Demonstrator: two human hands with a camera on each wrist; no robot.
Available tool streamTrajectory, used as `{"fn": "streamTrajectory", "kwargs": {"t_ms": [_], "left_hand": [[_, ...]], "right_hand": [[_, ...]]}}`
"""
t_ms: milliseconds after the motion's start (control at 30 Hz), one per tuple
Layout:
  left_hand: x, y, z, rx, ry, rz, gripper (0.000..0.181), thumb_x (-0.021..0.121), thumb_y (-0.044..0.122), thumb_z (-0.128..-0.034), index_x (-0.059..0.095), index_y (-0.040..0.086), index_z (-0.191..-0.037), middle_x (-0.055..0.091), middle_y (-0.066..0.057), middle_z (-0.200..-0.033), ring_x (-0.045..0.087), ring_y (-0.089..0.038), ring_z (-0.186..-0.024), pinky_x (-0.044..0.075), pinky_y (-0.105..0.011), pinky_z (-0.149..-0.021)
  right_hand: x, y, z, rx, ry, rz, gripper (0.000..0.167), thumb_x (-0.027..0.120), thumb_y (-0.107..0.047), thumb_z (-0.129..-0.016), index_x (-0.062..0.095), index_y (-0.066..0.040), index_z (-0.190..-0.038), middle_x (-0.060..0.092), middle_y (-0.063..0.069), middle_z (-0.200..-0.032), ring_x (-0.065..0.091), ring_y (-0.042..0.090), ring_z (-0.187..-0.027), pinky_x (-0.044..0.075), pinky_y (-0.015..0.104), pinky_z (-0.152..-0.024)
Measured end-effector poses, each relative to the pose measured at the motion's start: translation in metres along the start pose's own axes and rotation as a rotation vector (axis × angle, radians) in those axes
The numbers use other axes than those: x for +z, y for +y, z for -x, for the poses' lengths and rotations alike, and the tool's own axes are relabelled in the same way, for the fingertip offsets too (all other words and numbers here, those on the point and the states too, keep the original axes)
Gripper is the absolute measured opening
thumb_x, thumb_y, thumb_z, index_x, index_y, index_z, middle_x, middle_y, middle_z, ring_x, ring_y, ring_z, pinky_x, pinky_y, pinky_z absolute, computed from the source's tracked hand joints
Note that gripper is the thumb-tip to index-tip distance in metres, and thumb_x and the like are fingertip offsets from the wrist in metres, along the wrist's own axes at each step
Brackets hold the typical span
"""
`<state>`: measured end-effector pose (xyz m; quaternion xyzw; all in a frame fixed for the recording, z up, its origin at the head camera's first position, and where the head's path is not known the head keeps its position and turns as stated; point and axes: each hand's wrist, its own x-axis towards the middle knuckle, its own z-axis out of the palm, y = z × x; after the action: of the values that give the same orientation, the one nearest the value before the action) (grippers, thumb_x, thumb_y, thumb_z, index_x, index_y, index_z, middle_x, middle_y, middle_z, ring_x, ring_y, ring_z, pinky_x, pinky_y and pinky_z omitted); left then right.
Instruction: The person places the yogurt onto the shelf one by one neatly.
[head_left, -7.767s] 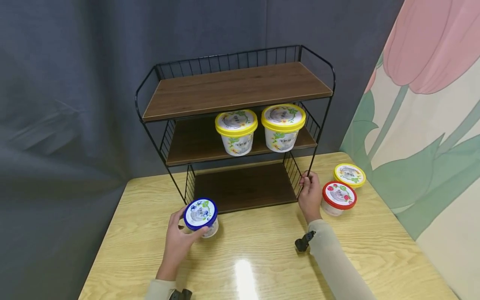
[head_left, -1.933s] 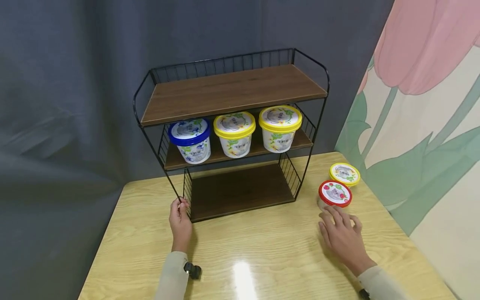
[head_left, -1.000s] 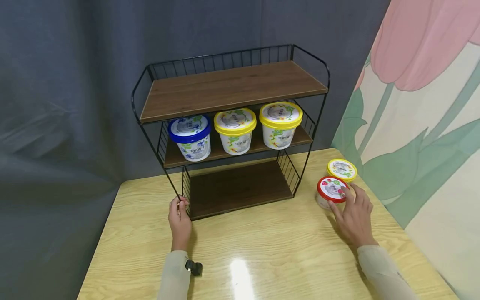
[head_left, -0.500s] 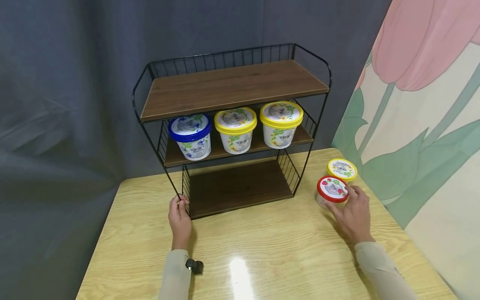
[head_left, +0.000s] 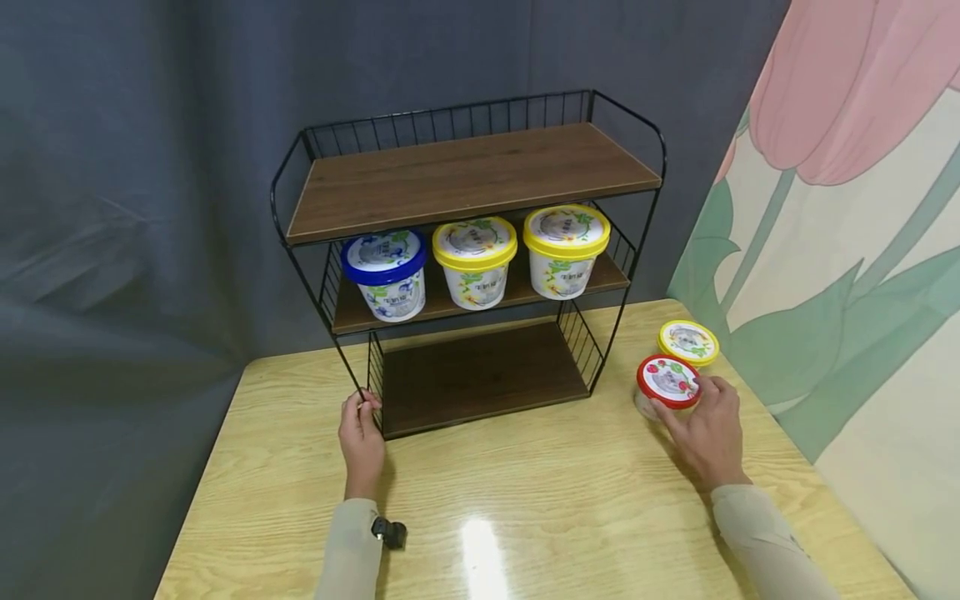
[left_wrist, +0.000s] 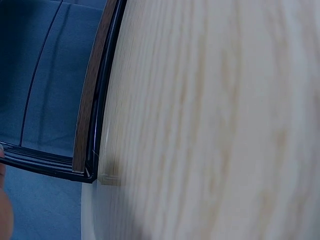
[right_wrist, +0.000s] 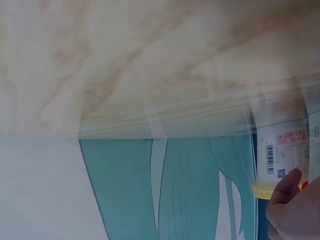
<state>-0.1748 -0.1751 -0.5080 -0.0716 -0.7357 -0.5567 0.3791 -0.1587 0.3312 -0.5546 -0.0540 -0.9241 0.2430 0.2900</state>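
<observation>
My right hand holds a small white tub with a red lid by its near side, thumb in front and fingers at the lid's right edge. The tub stands upright on the table. Just behind it is a tub with a yellow lid, whose barcoded side shows in the right wrist view beside my fingers. At the left, my left hand grips the lower front post of a three-tier rack. The left wrist view shows the rack's bottom corner and a bit of that hand.
On the middle shelf stand a blue-lidded tub and two yellow-lidded tubs, one central, one right. A dark curtain hangs behind, and a flower-painted wall borders the wooden table on the right.
The blue-lidded tub moved from my left hand to the middle shelf's left end. My left hand now grips the rack's left post; my right hand left the right post and took hold of the red-lidded tub.
</observation>
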Motion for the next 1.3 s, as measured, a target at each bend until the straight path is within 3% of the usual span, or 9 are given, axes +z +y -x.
{"fn": "streamTrajectory", "kwargs": {"t_ms": [133, 300, 467, 567, 800, 1000, 1200, 1300], "left_hand": [[0.001, -0.001, 0.0, -0.011, -0.004, 0.005, 0.015, 0.039, -0.013, -0.0993, 0.053, -0.016, -0.094, 0.055, -0.027, -0.092, 0.053, -0.014, -0.091, 0.041, -0.013, -0.084], [0.002, -0.003, 0.0, -0.002, 0.008, -0.004, 0.015, 0.04, -0.013, -0.0989, 0.053, -0.015, -0.093, 0.055, -0.026, -0.091, 0.054, -0.015, -0.091, 0.041, -0.013, -0.083], [0.001, -0.005, 0.0, 0.012, 0.027, -0.009, 0.014, 0.04, -0.015, -0.0977, 0.053, -0.015, -0.092, 0.055, -0.023, -0.09, 0.054, -0.013, -0.09, 0.041, -0.013, -0.082], [0.0, -0.004, 0.0, 0.003, 0.016, 0.001, 0.014, 0.04, -0.015, -0.0979, 0.053, -0.017, -0.094, 0.055, -0.023, -0.09, 0.054, -0.013, -0.09, 0.041, -0.014, -0.082], [-0.002, -0.002, 0.0, 0.004, -0.017, 0.022, 0.013, 0.041, -0.015, -0.0977, 0.053, -0.019, -0.095, 0.057, -0.011, -0.09, 0.056, -0.022, -0.089, 0.046, -0.015, -0.081], [-0.001, -0.003, 0.0, -0.004, -0.022, 0.034, 0.015, 0.039, -0.013, -0.0991, 0.052, -0.019, -0.097, 0.056, -0.014, -0.089, 0.055, -0.025, -0.089, 0.044, -0.015, -0.082], [-0.002, -0.004, 0.0, 0.012, -0.032, 0.039, 0.014, 0.039, -0.012, -0.0997, 0.052, -0.019, -0.098, 0.055, -0.024, -0.09, 0.056, -0.027, -0.09, 0.046, -0.016, -0.082], [-0.002, -0.005, 0.001, 0.011, -0.031, 0.037, 0.014, 0.039, -0.013, -0.0993, 0.052, -0.019, -0.099, 0.055, -0.023, -0.091, 0.056, -0.029, -0.091, 0.046, -0.017, -0.083]], "right_hand": [[-0.001, 0.002, 0.0, 0.008, 0.002, 0.004, 0.082, 0.071, -0.046, -0.086, 0.034, 0.006, -0.138, 0.038, 0.034, -0.128, 0.039, 0.047, -0.117, 0.038, 0.062, -0.093], [-0.002, 0.002, -0.004, -0.042, 0.013, -0.042, 0.075, 0.069, -0.035, -0.085, 0.038, 0.009, -0.137, 0.047, 0.033, -0.123, 0.043, 0.048, -0.115, 0.036, 0.06, -0.093], [-0.002, 0.001, -0.01, -0.098, 0.002, -0.066, 0.065, 0.062, -0.024, -0.086, 0.04, 0.006, -0.139, 0.047, 0.033, -0.137, 0.045, 0.053, -0.121, 0.035, 0.065, -0.1], [-0.001, 0.0, -0.011, -0.12, 0.008, -0.065, 0.068, 0.064, -0.028, -0.086, 0.04, 0.005, -0.139, 0.04, 0.033, -0.144, 0.041, 0.053, -0.126, 0.033, 0.067, -0.101], [0.003, 0.004, -0.007, -0.1, 0.03, -0.051, 0.079, 0.075, -0.037, -0.08, 0.04, 0.004, -0.138, 0.04, 0.034, -0.137, 0.042, 0.05, -0.12, 0.034, 0.063, -0.095], [0.005, 0.006, -0.007, -0.072, 0.025, -0.007, 0.08, 0.077, -0.04, -0.08, 0.039, 0.002, -0.137, 0.042, 0.034, -0.129, 0.045, 0.048, -0.109, 0.038, 0.061, -0.09], [0.005, 0.007, -0.01, -0.139, 0.001, -0.023, 0.067, 0.069, -0.034, -0.084, 0.044, 0.005, -0.132, 0.044, 0.033, -0.136, 0.045, 0.05, -0.117, 0.036, 0.063, -0.095], [0.005, 0.007, -0.012, -0.17, -0.019, -0.029, 0.062, 0.064, -0.032, -0.085, 0.047, 0.004, -0.132, 0.045, 0.031, -0.141, 0.045, 0.051, -0.121, 0.035, 0.065, -0.096]]}}
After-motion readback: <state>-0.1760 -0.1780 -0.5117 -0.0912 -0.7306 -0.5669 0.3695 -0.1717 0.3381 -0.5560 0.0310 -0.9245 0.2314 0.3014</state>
